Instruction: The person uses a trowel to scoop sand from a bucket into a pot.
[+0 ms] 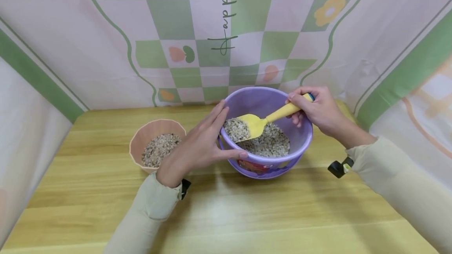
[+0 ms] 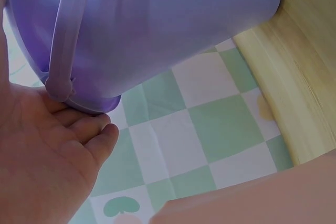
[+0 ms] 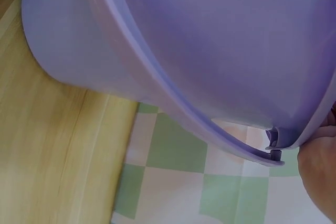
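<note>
A purple bucket stands on the table with gravel in its bottom. My right hand grips the handle of a yellow toy shovel over the bucket's right rim. The shovel's blade points left inside the bucket and carries a heap of gravel close to the left rim. My left hand rests on that left rim, its fingers straight along the outside and its thumb stretched over the front edge. In the left wrist view, fingertips touch the underside of the rim by the bucket's carrying handle.
Left of the bucket, partly behind my left wrist, sits a pink fluted bowl with gravel in it. Both stand on a wooden table. A checked cloth hangs behind the table, with more cloth at both sides.
</note>
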`<state>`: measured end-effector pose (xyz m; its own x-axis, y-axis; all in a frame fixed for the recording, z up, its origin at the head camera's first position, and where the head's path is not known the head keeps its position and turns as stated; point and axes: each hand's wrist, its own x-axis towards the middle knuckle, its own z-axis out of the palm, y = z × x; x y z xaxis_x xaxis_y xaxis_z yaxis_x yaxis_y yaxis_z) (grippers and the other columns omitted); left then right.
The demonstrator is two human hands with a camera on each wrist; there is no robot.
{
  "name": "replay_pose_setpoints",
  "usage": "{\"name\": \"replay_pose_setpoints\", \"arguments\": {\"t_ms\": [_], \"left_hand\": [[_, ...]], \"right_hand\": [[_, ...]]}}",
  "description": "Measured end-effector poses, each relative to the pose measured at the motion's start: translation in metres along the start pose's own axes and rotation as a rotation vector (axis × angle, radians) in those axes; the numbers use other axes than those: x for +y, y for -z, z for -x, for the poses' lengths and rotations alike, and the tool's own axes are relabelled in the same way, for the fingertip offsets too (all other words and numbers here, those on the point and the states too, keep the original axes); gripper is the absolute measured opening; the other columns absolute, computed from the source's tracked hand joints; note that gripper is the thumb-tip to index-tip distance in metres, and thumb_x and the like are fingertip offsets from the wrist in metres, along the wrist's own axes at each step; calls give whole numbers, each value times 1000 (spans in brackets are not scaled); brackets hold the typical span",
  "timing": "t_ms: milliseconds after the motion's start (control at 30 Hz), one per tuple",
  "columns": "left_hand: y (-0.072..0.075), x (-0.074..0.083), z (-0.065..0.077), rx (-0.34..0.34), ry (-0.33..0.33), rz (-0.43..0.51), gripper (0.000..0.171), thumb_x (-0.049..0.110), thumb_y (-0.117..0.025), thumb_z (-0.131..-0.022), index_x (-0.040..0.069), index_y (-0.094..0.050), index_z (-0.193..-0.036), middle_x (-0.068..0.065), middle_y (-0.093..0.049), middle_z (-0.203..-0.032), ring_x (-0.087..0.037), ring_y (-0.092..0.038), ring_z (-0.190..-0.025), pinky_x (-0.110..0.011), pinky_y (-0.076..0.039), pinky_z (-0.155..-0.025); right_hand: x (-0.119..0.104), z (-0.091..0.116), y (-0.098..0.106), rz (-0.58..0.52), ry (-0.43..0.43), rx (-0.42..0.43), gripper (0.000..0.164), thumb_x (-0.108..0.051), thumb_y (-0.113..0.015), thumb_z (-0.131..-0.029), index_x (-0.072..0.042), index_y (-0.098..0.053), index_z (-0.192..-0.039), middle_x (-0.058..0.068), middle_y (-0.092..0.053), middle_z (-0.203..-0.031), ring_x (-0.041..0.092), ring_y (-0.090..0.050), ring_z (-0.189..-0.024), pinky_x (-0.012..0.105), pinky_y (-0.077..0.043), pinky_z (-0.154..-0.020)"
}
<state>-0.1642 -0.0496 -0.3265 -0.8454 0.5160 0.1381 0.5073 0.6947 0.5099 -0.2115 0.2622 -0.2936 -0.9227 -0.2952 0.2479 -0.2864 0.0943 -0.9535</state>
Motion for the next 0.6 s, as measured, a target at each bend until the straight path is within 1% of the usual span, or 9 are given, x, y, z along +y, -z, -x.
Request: {"name": "replay_pose_setpoints", "arguments": {"t_ms": [233,467,600], "left_hand": [[0,1,-1,3,0,6,128,90,-54,-69,12,-11,-161,8,10,-165,-25,-15,-150,-44,-26,-117],[0,0,0,4,-2,10,128,90,-54,-69,13,-10,-161,8,10,-165,-25,-14,-151,-44,-25,-117],[0,-1,0,8,-6,19,127,89,-55,-69,13,-10,-161,8,10,-165,-24,-13,-151,-44,-25,-117]], "right_hand": [[1,3,2,2,11,15,27,-7,-60,-100,19,-62,-91,21,-66,-64,17,-61,-44,29,-53,-41],[0,6,6,-13,1,26,23,-7,-60,-99,14,-66,-89,20,-66,-64,17,-61,-45,29,-53,-41],[-1,8,9,-28,-7,27,25,-6,-59,-100,17,-64,-92,17,-65,-64,17,-60,-46,28,-53,-41]]}}
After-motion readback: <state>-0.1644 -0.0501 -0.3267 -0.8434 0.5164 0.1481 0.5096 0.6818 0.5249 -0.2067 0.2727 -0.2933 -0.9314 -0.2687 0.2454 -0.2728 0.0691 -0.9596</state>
